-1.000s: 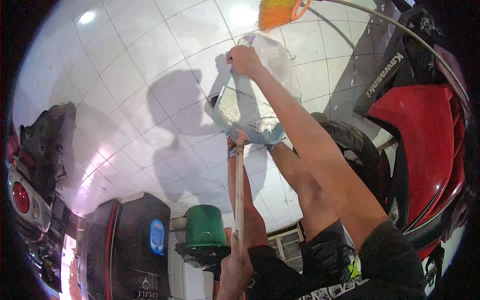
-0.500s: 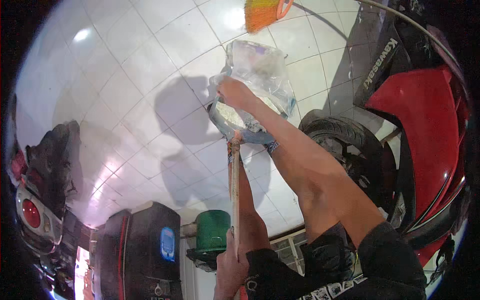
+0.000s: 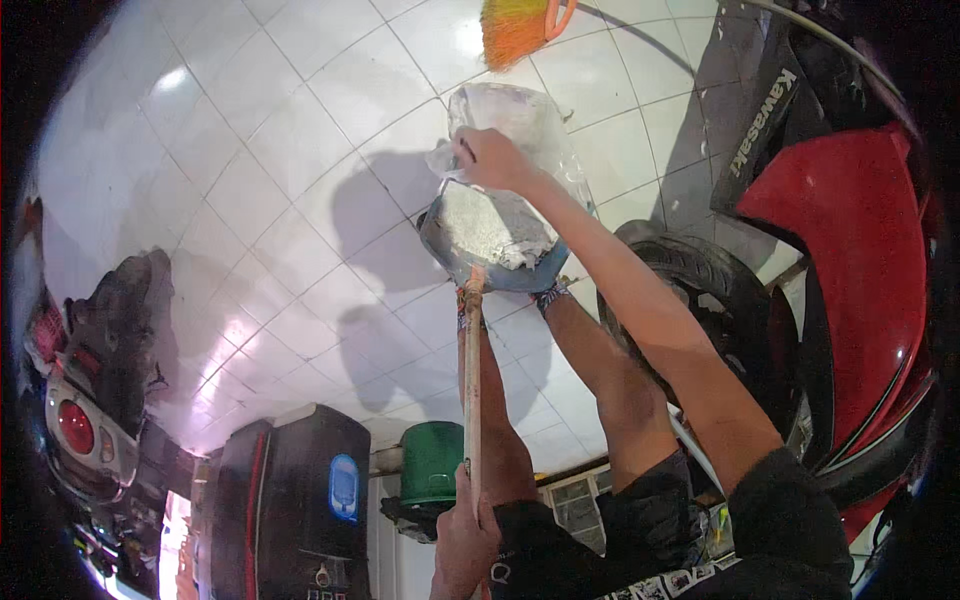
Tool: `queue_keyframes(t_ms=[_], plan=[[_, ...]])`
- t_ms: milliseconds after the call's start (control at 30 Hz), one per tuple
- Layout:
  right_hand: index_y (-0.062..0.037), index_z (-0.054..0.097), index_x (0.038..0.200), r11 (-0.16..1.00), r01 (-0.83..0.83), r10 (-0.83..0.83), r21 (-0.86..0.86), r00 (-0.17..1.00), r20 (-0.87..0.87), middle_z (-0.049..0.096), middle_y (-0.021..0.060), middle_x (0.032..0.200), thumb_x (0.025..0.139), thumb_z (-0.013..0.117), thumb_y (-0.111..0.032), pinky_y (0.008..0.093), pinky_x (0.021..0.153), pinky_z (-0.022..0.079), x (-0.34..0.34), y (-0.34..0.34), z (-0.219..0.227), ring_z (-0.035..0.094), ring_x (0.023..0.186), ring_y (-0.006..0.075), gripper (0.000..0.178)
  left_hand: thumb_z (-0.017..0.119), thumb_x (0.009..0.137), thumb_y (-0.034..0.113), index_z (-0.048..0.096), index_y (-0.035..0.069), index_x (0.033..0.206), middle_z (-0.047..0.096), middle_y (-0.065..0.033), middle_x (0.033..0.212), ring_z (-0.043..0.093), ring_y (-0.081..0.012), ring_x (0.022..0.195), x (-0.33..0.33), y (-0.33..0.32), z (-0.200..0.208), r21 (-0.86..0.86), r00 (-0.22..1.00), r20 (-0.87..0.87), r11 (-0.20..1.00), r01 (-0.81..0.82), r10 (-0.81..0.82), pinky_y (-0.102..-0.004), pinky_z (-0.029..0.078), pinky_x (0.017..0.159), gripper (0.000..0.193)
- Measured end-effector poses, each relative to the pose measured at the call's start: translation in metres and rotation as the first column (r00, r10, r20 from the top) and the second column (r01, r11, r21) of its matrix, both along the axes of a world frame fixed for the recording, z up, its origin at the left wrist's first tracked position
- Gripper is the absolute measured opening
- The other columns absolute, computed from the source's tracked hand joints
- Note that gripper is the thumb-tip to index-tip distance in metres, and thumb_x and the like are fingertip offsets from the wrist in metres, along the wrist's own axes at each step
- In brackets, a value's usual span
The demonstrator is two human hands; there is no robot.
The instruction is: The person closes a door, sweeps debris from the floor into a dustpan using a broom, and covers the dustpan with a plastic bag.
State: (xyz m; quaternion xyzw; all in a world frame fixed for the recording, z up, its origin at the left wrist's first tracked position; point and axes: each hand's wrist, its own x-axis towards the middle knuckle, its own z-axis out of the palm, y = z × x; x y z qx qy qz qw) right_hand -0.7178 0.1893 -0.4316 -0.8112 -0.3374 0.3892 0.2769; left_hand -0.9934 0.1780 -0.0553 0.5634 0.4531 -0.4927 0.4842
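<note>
My left hand (image 3: 466,545) is wrapped round a long pale handle (image 3: 473,400) that runs up to a blue-grey dustpan (image 3: 452,262) on the floor by my feet. White crumbly material (image 3: 485,222) lies in the pan. Beyond it, my right hand (image 3: 488,158) is closed on the edge of a clear plastic bag (image 3: 515,108). The bag spreads behind the pan's far side and along its right. My right forearm passes over the pan's right side.
An orange broom (image 3: 515,35) is at the far edge of the tiled floor (image 3: 270,180). To my right stands a red motorcycle (image 3: 840,210) with its black tyre (image 3: 680,260) near my leg. A green bucket (image 3: 432,460), a black box (image 3: 300,490) and another vehicle's tail light (image 3: 75,427) are at the left.
My right hand has moved slightly away from me and to the right with the bag's edge. More of the white material shows. My left hand stays on the handle.
</note>
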Motion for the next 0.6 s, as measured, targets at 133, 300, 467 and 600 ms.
queue_keyframes(t_ms=[133, 300, 467, 600], plan=[[-0.0018, 0.057, 0.08, 0.994, -0.107, 0.102, 0.023, 0.983, 0.152, 0.058, 0.0204, 0.077, 0.074, 0.056, -0.013, 0.0448, 0.072, 0.046, 0.031, 0.004, -0.014, 0.058, 0.08, 0.0377, 0.013, 0.048, 0.088, 0.013, 0.029, -0.004, 0.134, 0.058, -0.0323, 0.078, 0.06, -0.0445, 0.071, -0.008, -0.004, -0.005, 0.003, 0.994, -0.061, 0.996, -0.09, 0.09, -0.0469, 0.048, 0.059, 0.052], [-0.0046, 0.062, 0.085, 0.986, -0.168, 0.162, 0.013, 0.966, 0.201, 0.062, 0.0159, 0.083, 0.07, 0.058, -0.01, 0.0415, 0.074, 0.048, 0.032, 0.04, -0.035, 0.061, 0.081, 0.0327, 0.017, 0.05, 0.087, 0.012, 0.027, -0.004, 0.135, 0.058, -0.0296, 0.075, 0.061, -0.0424, 0.068, -0.026, -0.012, -0.007, 0.008, 0.996, 0.018, 0.996, -0.086, 0.086, -0.045, 0.05, 0.06, 0.055], [-0.0039, 0.065, 0.087, 0.71, -0.642, 0.7, -0.29, 0.69, 0.186, 0.065, 0.0134, 0.085, 0.064, 0.07, -0.019, 0.0361, 0.069, 0.05, 0.027, 0.07, -0.063, 0.063, 0.076, 0.0296, 0.029, 0.052, 0.085, 0.009, 0.025, -0.006, 0.135, 0.059, -0.0276, 0.075, 0.062, -0.0401, 0.066, -0.028, -0.01, -0.01, 0.03, 0.97, 0.204, 0.99, -0.137, 0.129, -0.0431, 0.05, 0.058, 0.059], [-0.0026, 0.066, 0.076, 0.467, -0.675, 0.82, -0.571, 0.572, -0.006, 0.066, 0.0161, 0.08, 0.06, 0.069, -0.015, 0.0364, 0.059, 0.051, 0.011, 0.094, -0.065, 0.064, 0.077, 0.0283, 0.02, 0.052, 0.085, 0.008, 0.024, -0.009, 0.134, 0.06, -0.0279, 0.077, 0.062, -0.0397, 0.066, -0.04, -0.012, -0.012, 0.017, 0.979, 0.146, 0.989, -0.145, 0.141, -0.0427, 0.051, 0.055, 0.059]])
